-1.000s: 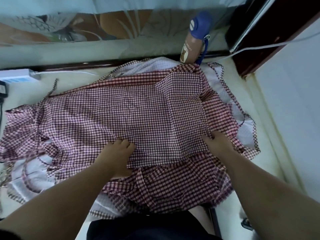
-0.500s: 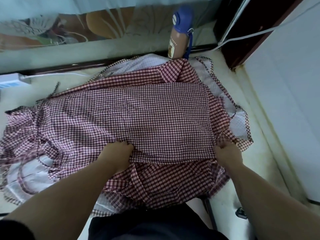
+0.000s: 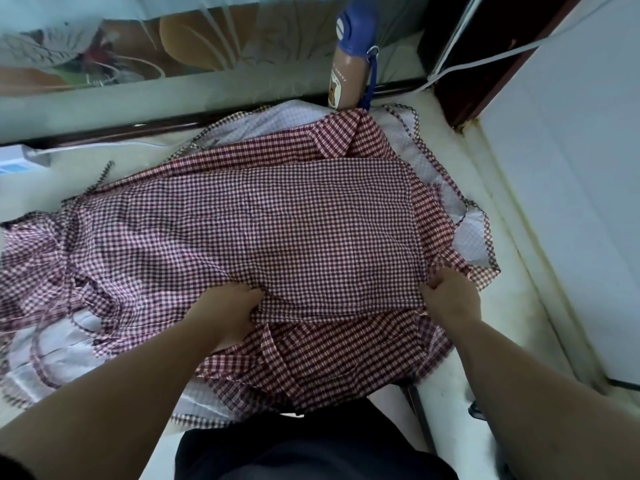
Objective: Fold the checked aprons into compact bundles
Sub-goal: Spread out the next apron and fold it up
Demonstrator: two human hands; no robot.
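Observation:
A red-and-white checked apron [image 3: 277, 223] lies spread over the pale table, its folded top panel stretched flat across the middle. My left hand [image 3: 228, 306] grips the near edge of that panel at its left end, fingers curled into the cloth. My right hand [image 3: 450, 292] pinches the near right corner of the same panel. More checked cloth [image 3: 329, 358] bunches below the hands at the table's front. A pale-lined apron part [image 3: 45, 348] and thin ties lie crumpled at the left.
A brown bottle with a blue cap [image 3: 349, 67] stands at the back just behind the cloth. A white power strip [image 3: 17, 161] sits at the far left. A dark wooden frame [image 3: 485, 57] and a white panel [image 3: 571, 202] bound the right side.
The raised fold in the middle has been pulled flat toward me. Both hands went from resting open on the cloth to gripping its near edge; the right hand moved outward to the corner.

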